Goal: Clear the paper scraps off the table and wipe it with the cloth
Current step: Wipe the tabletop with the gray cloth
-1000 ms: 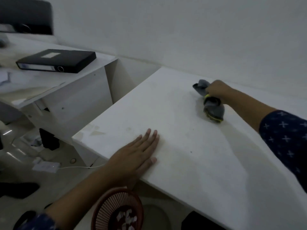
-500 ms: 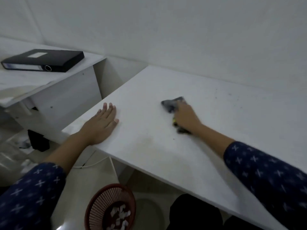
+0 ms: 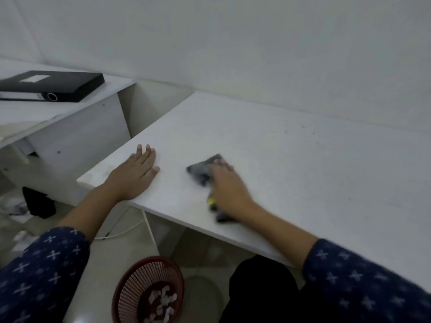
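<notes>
While pressed flat, fingers spread, near the surface (image 3: 291, 159) edge: left hand (image 3: 133, 176), holding nothing. Right hand (image 3: 227, 190) (blurred) closed over grey cloth (image 3: 203, 171). Paper scraps (image 3: 163, 304) in red basket (image 3: 130, 290), on floor.

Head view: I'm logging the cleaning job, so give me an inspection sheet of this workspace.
Surface: white table, no scraps on top; dark specks toward the far right.
Job's things: grey cloth on the table; paper scraps in the red basket on the floor.
Clutter: black binder on the neighbouring desk.
Grippers: left hand flat on the table, holding nothing; right hand pressing on the cloth, blurred.
Cables: white cable on the floor.
Surroundings: white wall, tiled floor.
</notes>
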